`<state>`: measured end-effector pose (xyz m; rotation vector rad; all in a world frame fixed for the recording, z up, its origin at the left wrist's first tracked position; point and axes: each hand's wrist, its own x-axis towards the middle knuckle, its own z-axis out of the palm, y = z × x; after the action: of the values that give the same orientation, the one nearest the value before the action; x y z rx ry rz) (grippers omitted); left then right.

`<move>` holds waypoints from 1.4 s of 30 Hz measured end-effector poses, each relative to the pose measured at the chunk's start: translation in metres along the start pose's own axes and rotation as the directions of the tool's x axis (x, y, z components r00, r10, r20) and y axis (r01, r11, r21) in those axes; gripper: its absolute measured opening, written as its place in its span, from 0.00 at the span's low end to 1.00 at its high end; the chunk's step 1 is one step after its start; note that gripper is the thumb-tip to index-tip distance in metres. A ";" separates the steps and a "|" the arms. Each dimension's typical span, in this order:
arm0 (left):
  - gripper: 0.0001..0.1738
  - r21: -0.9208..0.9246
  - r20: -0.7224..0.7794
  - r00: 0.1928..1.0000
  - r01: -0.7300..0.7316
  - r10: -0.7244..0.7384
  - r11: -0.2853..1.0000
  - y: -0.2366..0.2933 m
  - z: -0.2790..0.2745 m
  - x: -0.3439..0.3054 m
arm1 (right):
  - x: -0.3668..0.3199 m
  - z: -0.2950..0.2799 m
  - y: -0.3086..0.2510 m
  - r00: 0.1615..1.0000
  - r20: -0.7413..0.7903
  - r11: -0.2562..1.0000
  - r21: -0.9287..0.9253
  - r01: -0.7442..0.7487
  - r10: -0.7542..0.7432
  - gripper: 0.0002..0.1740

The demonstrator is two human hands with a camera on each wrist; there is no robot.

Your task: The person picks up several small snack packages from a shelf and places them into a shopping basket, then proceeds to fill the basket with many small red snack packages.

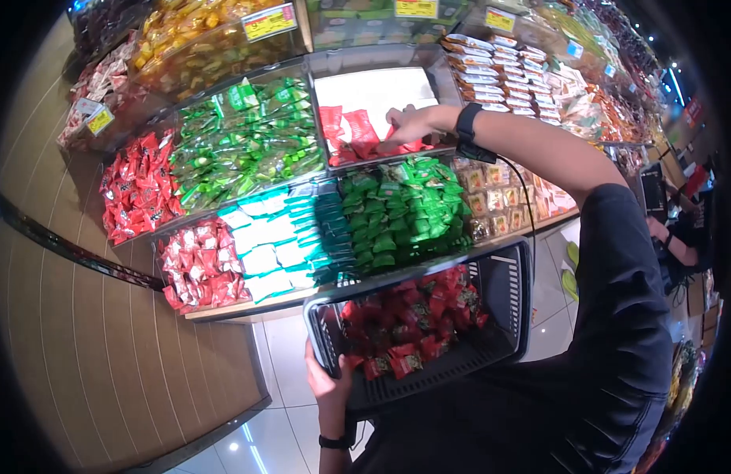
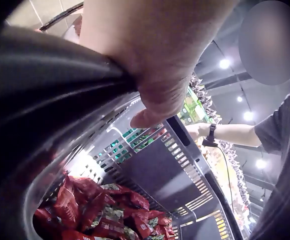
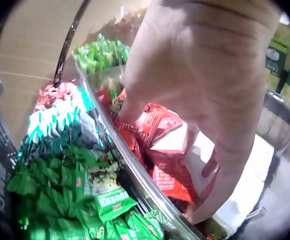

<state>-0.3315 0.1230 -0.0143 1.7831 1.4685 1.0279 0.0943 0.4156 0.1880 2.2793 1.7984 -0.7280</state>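
My left hand (image 1: 327, 385) grips the near-left rim of a dark plastic shopping basket (image 1: 504, 347), the thumb hooked over the edge in the left wrist view. Many small red snack packets (image 2: 105, 207) lie in the basket. Across the shelf, my right hand (image 1: 413, 125) reaches down into a clear-walled bin (image 1: 444, 83) with a white bottom. Its fingers are spread over a few red packets (image 3: 170, 175) along the bin's front wall, with the thumb and a fingertip right at them. The palm side is partly hidden.
Green packets (image 1: 405, 209) fill the compartment before the bin, with teal and white packets (image 1: 275, 245) to their left. Another heap of red packets (image 1: 140, 189) lies far left. A cable (image 1: 527, 189) hangs from the right wrist. Another person's arm (image 1: 675, 243) shows at the right.
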 end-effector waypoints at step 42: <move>0.43 -0.126 0.088 0.987 0.143 -0.132 0.982 0.011 -0.007 0.001 | -0.075 0.006 -0.043 0.914 -0.310 0.839 0.395 0.376 -0.263 0.34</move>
<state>-0.3317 0.1215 -0.0019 1.5883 1.4200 0.9502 0.0394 0.3589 0.2244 2.4511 2.3873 -1.0546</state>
